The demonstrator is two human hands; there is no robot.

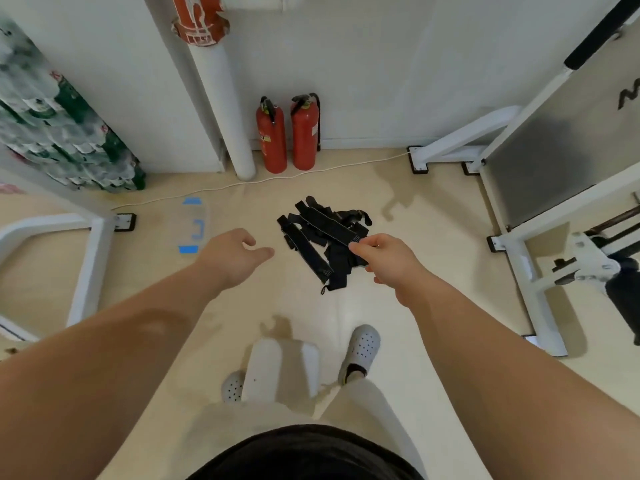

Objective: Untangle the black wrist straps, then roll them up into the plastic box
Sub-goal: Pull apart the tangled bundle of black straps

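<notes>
I have the heap of black fabric wrist straps [323,233] lying knotted on the beige floor [433,237], straight ahead of the feet. The right hand [386,259] is at the heap's near right edge. Its thumb and forefinger are closed on the end of one strap, as far as I can tell; the contact is small and partly hidden by the knuckles. The left hand [235,254] hangs just left of the heap, apart from it, fingers loosely curled and holding nothing. The clear plastic box with blue clips [193,225] sits on the floor further left, well apart from the straps.

My worry is the lift. The bands cross over and under one another, so pulling that one end could raise the whole bundle or draw the knot tighter. With nothing pinning the rest, I judge the left hand should press the heap down first. A fingertip pinch that thin may also slip off.
</notes>
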